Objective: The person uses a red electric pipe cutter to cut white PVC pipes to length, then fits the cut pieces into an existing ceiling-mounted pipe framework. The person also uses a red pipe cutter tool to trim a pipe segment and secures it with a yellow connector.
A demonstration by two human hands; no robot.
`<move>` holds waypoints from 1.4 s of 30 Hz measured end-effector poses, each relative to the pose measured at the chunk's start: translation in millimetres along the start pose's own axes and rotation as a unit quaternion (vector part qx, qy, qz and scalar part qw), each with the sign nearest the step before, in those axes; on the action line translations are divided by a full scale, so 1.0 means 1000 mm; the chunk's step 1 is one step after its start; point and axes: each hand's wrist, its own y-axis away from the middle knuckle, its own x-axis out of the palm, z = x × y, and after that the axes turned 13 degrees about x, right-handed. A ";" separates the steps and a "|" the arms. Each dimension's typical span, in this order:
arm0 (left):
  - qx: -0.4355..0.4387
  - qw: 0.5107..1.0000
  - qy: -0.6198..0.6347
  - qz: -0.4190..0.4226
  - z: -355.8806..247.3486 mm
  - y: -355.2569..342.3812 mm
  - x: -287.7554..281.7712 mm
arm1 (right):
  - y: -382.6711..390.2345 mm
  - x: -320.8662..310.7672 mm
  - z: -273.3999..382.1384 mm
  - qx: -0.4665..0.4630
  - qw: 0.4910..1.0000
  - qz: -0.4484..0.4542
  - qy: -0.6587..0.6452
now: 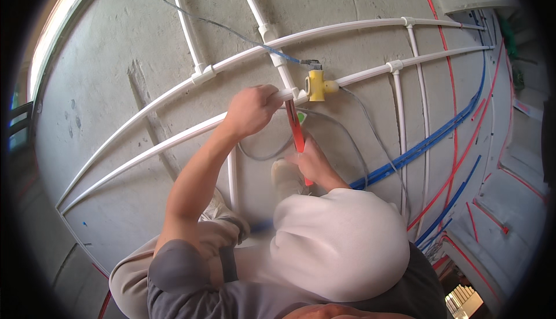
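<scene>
My left hand [252, 109] is closed around a white plastic pipe [284, 95], close to a white fitting where pipes meet. Just below that joint, my right hand [313, 160] grips a red-handled tool [297, 135] like pliers or a cutter. Its dark jaws point up at the joint; whether they touch the pipe I cannot tell. Right beside the joint is a yellow connector block [316, 85] with a dark plug [313, 63] at its top. A grey cable [370, 123] trails away from it.
Two long white pipe runs [341, 28] cross the grey concrete floor [116, 58], with branches joined by tees. A blue and grey cord [231, 29] lies over them. Blue pipes [423, 142] and red conduits [453, 93] run at the right. My knee [341, 244] is just below my right hand.
</scene>
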 end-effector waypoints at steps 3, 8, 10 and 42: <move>0.016 1.000 -0.017 -0.001 -0.002 0.003 0.019 | -0.002 -0.002 -0.001 -0.012 1.000 -0.012 0.003; 0.008 1.000 0.002 0.016 -0.002 0.012 0.042 | 0.001 -0.015 -0.009 0.048 0.998 0.011 0.038; 0.013 1.000 0.005 0.016 0.000 0.014 0.047 | 0.002 -0.019 -0.012 0.067 0.996 0.024 0.046; 0.029 0.999 -0.026 0.013 0.015 0.017 0.062 | 0.001 -0.019 -0.011 0.111 0.989 0.018 0.095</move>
